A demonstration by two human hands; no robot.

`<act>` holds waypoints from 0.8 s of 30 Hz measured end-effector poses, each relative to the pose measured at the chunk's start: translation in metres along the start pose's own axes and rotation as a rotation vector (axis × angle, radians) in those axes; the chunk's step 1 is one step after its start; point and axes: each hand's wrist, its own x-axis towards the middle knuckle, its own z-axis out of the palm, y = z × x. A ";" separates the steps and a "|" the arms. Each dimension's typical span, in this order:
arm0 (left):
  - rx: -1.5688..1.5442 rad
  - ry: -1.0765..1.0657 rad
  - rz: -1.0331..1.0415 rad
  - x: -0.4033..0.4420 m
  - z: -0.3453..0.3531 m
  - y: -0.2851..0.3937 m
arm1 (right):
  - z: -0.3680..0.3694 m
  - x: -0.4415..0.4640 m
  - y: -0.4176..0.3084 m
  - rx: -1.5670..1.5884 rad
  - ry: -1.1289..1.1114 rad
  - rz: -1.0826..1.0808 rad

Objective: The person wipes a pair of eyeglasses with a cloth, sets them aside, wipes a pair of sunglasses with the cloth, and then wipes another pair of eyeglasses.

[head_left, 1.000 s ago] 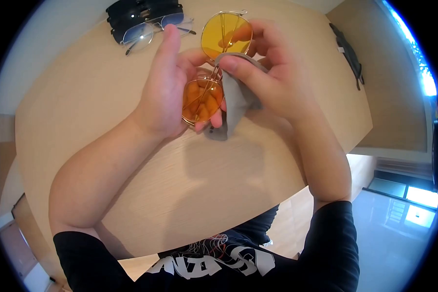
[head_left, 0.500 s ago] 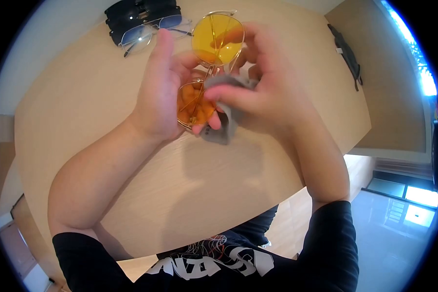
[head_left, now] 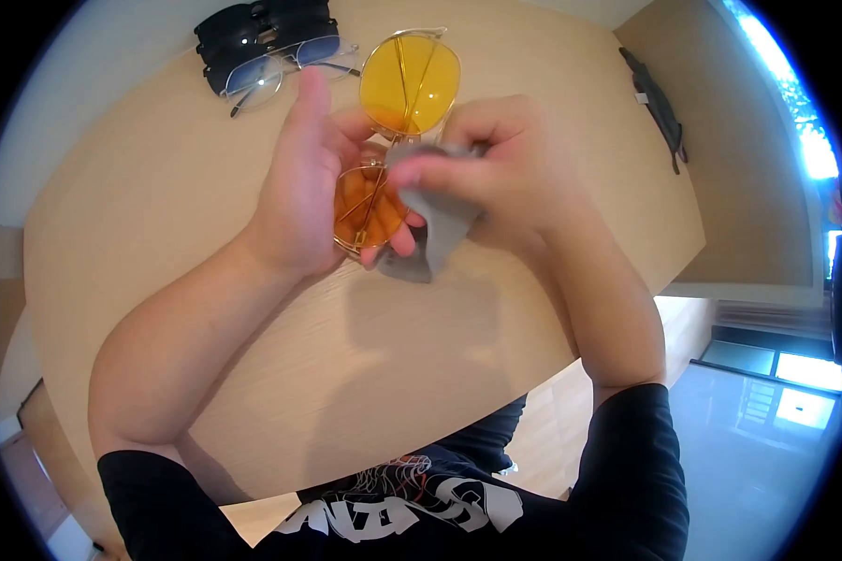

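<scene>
A: Where are the tinted glasses (head_left: 404, 70), and how are they held?
B: They are above the tabletop (head_left: 281, 411), between the two hands. The left hand (head_left: 295, 192) cups them, its fingers curved behind the lower lens (head_left: 360, 210) and its thumb raised. The right hand (head_left: 519, 168), a little blurred, pinches the grey cloth (head_left: 454, 220) between thumb and bent fingers, near the bridge and over the edge of this lens.
A: How should one do this well, in your opinion?
B: I would support the frame close to the lens being touched, so that the thin bridge takes no twist. The cloth should lie between fingertip and lens, with light and even pressure; its loose end should not catch the metal.
A: And which way do they point?
B: The lenses face up toward the camera, and the arms seem folded behind. The long axis runs away from the person, leaning slightly right at the far end.
</scene>
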 end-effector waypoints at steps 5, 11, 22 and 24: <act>0.019 -0.092 -0.001 0.000 -0.008 0.000 | 0.003 0.003 -0.001 0.243 0.065 0.080; 0.021 -0.015 0.006 0.001 -0.001 -0.002 | 0.002 0.001 -0.001 0.078 -0.100 0.063; 0.054 -0.001 0.037 0.005 -0.004 -0.009 | -0.004 0.003 -0.003 -0.081 -0.154 0.087; 0.009 -0.054 0.030 0.003 -0.004 -0.007 | -0.004 0.005 -0.001 -0.031 -0.062 0.103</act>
